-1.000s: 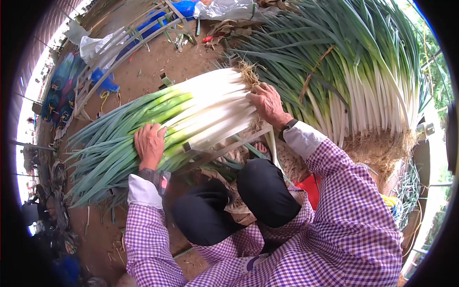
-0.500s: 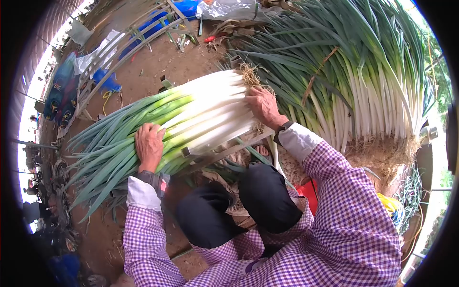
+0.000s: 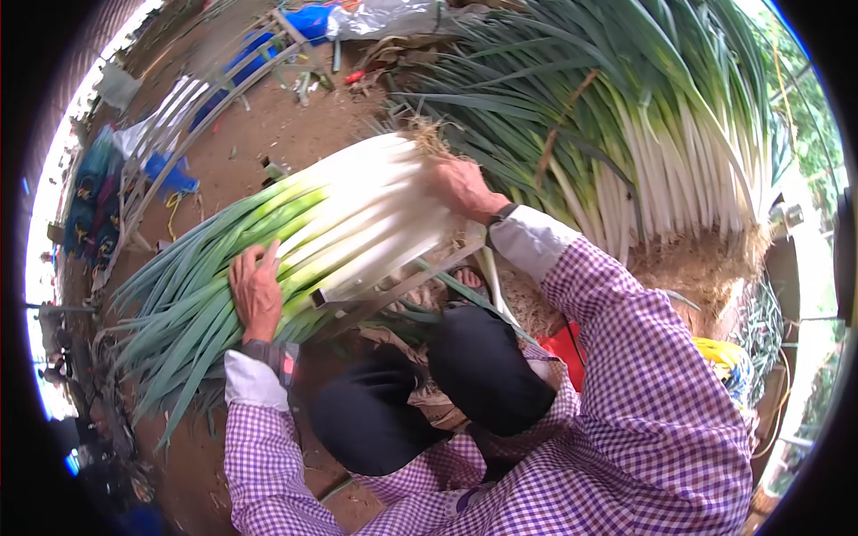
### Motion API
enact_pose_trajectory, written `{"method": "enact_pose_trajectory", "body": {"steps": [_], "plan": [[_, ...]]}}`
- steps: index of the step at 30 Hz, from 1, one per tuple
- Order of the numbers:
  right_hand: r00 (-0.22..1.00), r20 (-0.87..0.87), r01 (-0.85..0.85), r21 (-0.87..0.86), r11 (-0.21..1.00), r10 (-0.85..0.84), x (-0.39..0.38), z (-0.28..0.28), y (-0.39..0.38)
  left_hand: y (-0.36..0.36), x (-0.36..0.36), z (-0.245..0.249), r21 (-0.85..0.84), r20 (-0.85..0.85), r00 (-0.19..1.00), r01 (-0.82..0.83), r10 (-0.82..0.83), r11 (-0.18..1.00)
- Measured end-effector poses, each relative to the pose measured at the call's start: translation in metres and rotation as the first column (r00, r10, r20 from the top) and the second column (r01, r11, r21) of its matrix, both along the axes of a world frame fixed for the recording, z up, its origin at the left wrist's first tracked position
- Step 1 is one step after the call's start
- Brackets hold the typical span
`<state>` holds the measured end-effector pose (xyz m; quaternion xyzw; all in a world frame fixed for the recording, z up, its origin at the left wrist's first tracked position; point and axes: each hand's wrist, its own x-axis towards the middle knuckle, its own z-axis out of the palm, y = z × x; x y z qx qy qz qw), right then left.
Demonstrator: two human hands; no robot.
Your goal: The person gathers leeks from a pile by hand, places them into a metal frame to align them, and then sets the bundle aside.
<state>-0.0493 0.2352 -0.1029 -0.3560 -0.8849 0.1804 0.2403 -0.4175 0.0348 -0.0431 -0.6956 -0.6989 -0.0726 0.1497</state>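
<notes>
A bundle of leeks, or large green onions, (image 3: pixel 344 214) lies across a low metal rack (image 3: pixel 393 293) in front of my knees. Its white stalks point right towards the roots (image 3: pixel 427 138), and its green leaves fan out to the left. My left hand (image 3: pixel 256 288) rests on the leaves where they turn green, fingers and thumb apart. At the root end, my right hand (image 3: pixel 466 188) is against the white stalks. Motion blurs it, and its fingertips cannot be made out. A single leek (image 3: pixel 497 290) hangs below the right wrist.
A large pile of leeks (image 3: pixel 643 143) leans at the right, its roots (image 3: pixel 702 268) towards me. A slatted frame (image 3: pixel 206 116) and blue sheeting (image 3: pixel 308 22) are at the upper left. Something red (image 3: pixel 563 355) sits by my knee; yellow cord (image 3: pixel 719 357) lies at the right.
The whole view has shifted, with the scene now slightly further left. My right hand is now blurred at the root end. My left hand stays on the leaves, its fingers a little more apart.
</notes>
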Motion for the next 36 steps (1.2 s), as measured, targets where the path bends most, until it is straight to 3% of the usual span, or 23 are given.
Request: {"method": "enact_pose_trajectory", "body": {"steps": [1,3,5,8,10,12,17,21,25,27,29,30,31,32,36], "plan": [[1.0,-0.025,-0.018,0.042,0.999,0.019,0.001,-0.002,0.0,-0.002,0.003,0.002,0.029,-0.032,0.999,0.027,-0.026,0.999],[0.997,-0.072,0.02,-0.068,0.997,-0.024,0.005,-0.005,-0.006,-0.01,0.011,0.006,-0.061,-0.008,1.0,-0.013,0.012,0.998],[0.999,0.039,0.006,-0.038,0.999,-0.005,0.003,-0.008,-0.002,-0.012,0.015,0.004,-0.133,-0.021,0.996,-0.087,0.085,0.987],[0.999,0.041,0.009,-0.003,1.0,-0.009,-0.005,-0.014,0.002,-0.006,0.014,-0.013,0.033,-0.174,0.983,-0.046,0.051,0.998],[1.0,-0.031,0.0,0.048,0.999,0.001,-0.01,-0.02,0.003,-0.005,0.011,-0.015,-0.094,-0.132,0.989,-0.086,0.073,0.992],[1.0,0.014,0.005,0.098,0.995,-0.006,-0.007,-0.023,-0.002,-0.008,0.016,-0.011,-0.187,-0.129,0.985,-0.14,0.117,0.972],[0.998,-0.061,0.025,0.128,0.991,-0.017,-0.006,-0.026,-0.01,-0.008,0.013,-0.032,-0.18,-0.155,0.978,-0.167,0.139,0.969],[0.999,0.033,0.013,0.129,0.992,-0.017,0.004,-0.017,-0.018,-0.009,0.015,-0.025,-0.172,-0.172,0.975,-0.172,0.143,0.97],[0.941,-0.297,0.188,0.073,0.979,-0.159,0.059,0.011,-0.072,-0.008,0.01,-0.032,-0.156,-0.203,0.971,-0.161,0.128,0.975],[0.875,-0.324,0.369,-0.036,0.929,-0.36,0.109,-0.011,-0.091,-0.008,0.014,-0.03,-0.16,-0.224,0.966,-0.167,0.129,0.973],[0.785,-0.251,0.599,0.072,0.797,-0.567,0.178,-0.053,-0.106,-0.008,0.007,-0.035,-0.153,-0.235,0.964,-0.162,0.124,0.975],[0.687,-0.089,0.726,0.063,0.684,-0.721,0.21,-0.064,-0.117,-0.008,0.006,-0.036,-0.14,-0.249,0.962,-0.153,0.115,0.978],[0.569,0.22,0.821,-0.205,0.533,-0.792,0.238,-0.063,-0.12,-0.009,0.006,-0.037,-0.143,-0.255,0.961,-0.151,0.111,0.978],[0.547,0.16,0.826,0.054,0.561,-0.822,0.268,-0.096,-0.124,-0.009,0.006,-0.036,-0.144,-0.263,0.959,-0.15,0.109,0.978],[0.497,0.358,0.817,0.114,0.565,-0.79,0.305,-0.113,-0.128,-0.008,0.004,-0.038,-0.128,-0.26,0.96,-0.141,0.104,0.982]]}}
